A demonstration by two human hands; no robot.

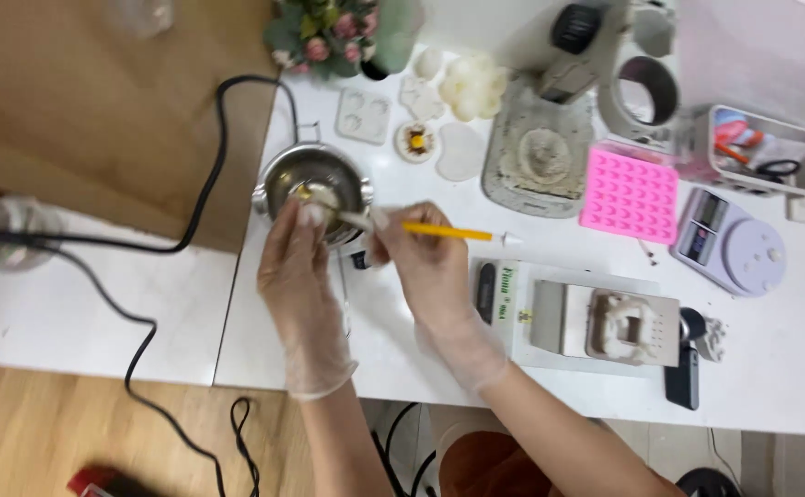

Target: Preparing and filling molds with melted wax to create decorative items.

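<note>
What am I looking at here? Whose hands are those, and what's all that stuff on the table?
This picture comes from a camera worn on a person's head, looking down at their own two hands. Both hands wear thin clear gloves. The left hand rests at the edge of a small metal pot, its fingers touching something pale there. The right hand holds a yellow stick, maybe a brush, pointing at the pot. On the white table lie a pink mold with many little hollows, a small scale, white molds, a tray with crumbly grey stuff, and flowers. A black cable runs off to the left.
</note>
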